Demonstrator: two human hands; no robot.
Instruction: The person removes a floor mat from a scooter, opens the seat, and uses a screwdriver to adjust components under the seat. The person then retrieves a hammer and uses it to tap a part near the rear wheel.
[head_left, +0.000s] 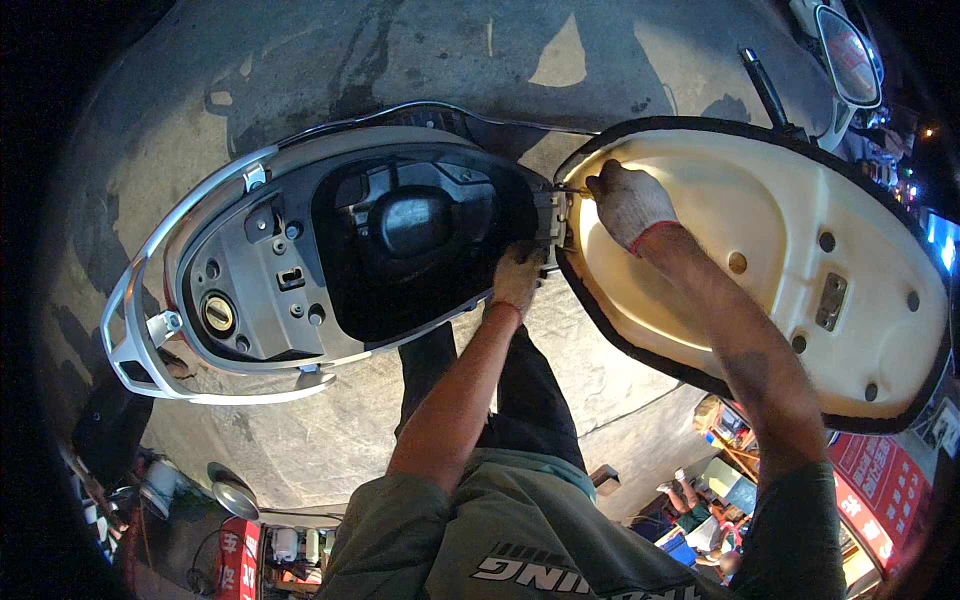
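A scooter's seat (675, 172) is flipped up to the right, its cream plastic underside showing, beside the dark under-seat storage bucket (420, 277). My right hand (634, 202), in a pale work glove with a red cuff, grips a screwdriver with a yellowish handle (585, 193); its shaft points left at the seat hinge (559, 214). The tip is too small to make out. My left hand (519, 274), gloved too, rests at the bucket's right rim just below the hinge, fingers partly in shadow; whether it holds anything is hidden.
A silver grab rail (154, 240) curves round the scooter's rear, near the fuel cap (218, 313). A mirror (847, 56) and a handlebar grip (765, 86) stand at upper right. Another person (694, 517) is at lower right, among shop goods and a red sign (881, 487).
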